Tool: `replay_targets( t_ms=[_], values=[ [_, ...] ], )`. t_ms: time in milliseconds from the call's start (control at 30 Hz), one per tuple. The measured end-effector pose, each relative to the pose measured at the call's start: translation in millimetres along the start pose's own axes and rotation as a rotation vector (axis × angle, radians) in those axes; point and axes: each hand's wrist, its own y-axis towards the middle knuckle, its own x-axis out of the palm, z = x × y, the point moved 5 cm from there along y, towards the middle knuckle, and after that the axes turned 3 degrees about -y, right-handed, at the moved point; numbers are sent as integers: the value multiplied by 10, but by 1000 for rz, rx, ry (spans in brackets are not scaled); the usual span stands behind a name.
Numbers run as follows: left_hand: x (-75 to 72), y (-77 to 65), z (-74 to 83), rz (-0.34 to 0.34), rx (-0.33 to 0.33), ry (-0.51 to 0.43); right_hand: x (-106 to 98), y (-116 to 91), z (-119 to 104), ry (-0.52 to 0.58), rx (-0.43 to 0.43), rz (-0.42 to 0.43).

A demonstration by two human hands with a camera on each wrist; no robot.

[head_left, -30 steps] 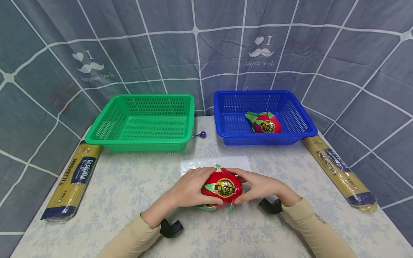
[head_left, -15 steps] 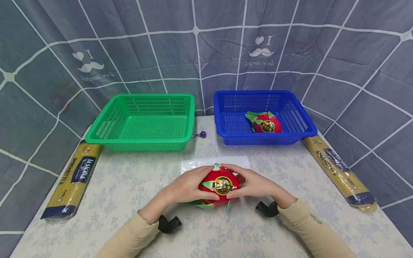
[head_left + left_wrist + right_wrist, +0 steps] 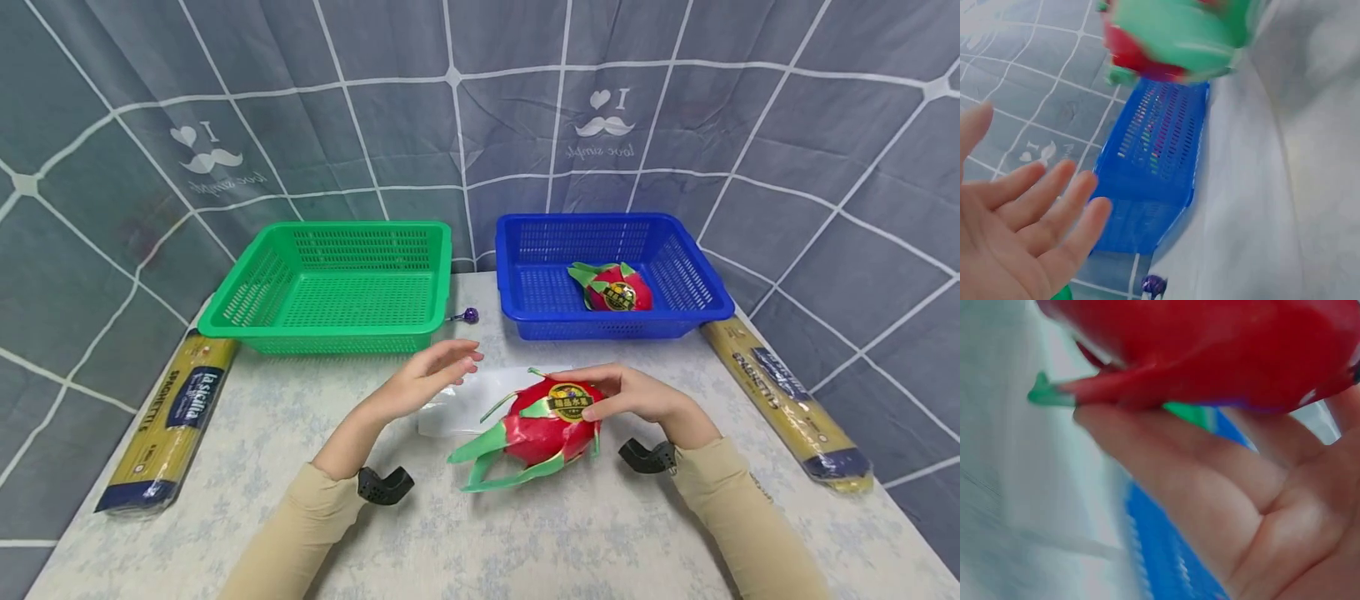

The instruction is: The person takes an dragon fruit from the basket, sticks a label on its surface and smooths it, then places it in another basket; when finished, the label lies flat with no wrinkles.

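Observation:
A red dragon fruit (image 3: 536, 433) with green scale tips and a black-and-gold label is gripped by my right hand (image 3: 645, 398), thumb near the label and fingers behind the far side. Close up in the right wrist view, the dragon fruit (image 3: 1222, 350) lies against the fingers. My left hand (image 3: 423, 379) is apart from it, over the left part of a white sheet (image 3: 457, 408), holding nothing. The left wrist view shows the left hand (image 3: 1022, 231) with fingers spread and the dragon fruit (image 3: 1172, 37) blurred beyond it. Another dragon fruit (image 3: 618, 288) lies in the blue basket (image 3: 615, 327).
A green basket (image 3: 337, 342) stands at the back left. Between the baskets lies a purple-wrapped lollipop (image 3: 470, 316). Spaghetti packs lie along both sides, one left pack (image 3: 171, 421) and one right pack (image 3: 787, 400). A grey curtain (image 3: 517, 125) hangs behind.
My left hand has let go of the dragon fruit and moved up and left. The right hand has shifted right with the fruit, whose green leaves now show at its left end.

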Motion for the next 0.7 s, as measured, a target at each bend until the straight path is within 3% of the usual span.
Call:
replay_targets(
  t_ms=[133, 200, 300, 433, 500, 567, 700],
  values=[
    [-56, 191, -13, 84, -38, -132, -294, -104, -190, 168, -182, 23],
    [-58, 296, -36, 114, -67, -170, -467, -131, -295, 242, -246, 82],
    [-70, 436, -79, 172, -114, -183, -721, -104, -423, 334, -267, 252],
    [-56, 625, -153, 229, -141, -149, -977, 27, -473, 361, -171, 571],
    [-30, 721, -188, 251, -145, -124, -1059, 117, -451, 300, -104, 714],
    [7, 786, -176, 277, -163, -115, -1120, 213, -399, 162, -28, 820],
    [60, 920, -257, 359, -182, -115, -1194, 389, -254, -133, 133, 927]
  ],
)
